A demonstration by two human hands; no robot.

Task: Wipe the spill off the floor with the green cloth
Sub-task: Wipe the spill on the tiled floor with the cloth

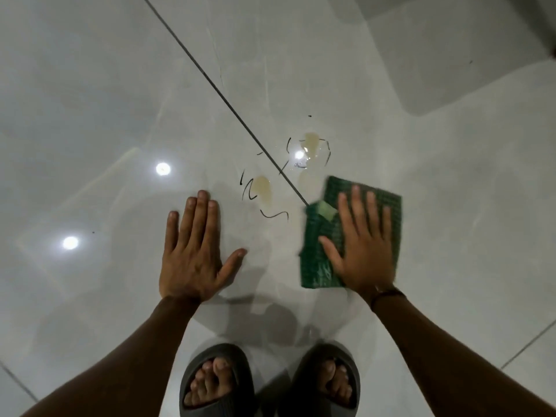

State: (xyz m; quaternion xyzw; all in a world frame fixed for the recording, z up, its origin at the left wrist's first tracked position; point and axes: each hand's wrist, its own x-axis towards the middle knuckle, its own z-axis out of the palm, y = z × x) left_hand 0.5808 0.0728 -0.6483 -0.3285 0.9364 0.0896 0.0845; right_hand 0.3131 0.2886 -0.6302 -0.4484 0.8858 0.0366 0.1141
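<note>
While you look straight down at the glossy pale floor point(90, 100), your feet sit nearest the camera, the left sandal point(215, 383) and the right sandal point(325, 380), both dark and open-toed, well short of the near end of the dark grout line point(210, 79). Both bare forearms reach forward from there.

Your left hand point(192, 257) lies flat on the tile to the left of the grout line, palm down, fingers straight and close together, thumb spread toward the line; it holds nothing. Your right hand point(365, 248), slightly blurred, presses flat with splayed, straight fingers on the green cloth point(314, 273), and a thin wristband point(386, 294) circles its wrist. The checked cloth lies folded on the floor where the grout line's near end disappears under its edge, most of it to the right of the line.

Just beyond your fingertips lies the spill point(263, 188): one yellowish puddle left of the grout line, a second with clear liquid right of it and farther off, both apart from the cloth. Thin black strokes point(275, 215) curl around the puddles.

Two round light reflections point(162, 168) shine on the tile well left of the grout line. Far to its right, at the top, sits a darker grey shape point(451, 70); what it is cannot be told.
</note>
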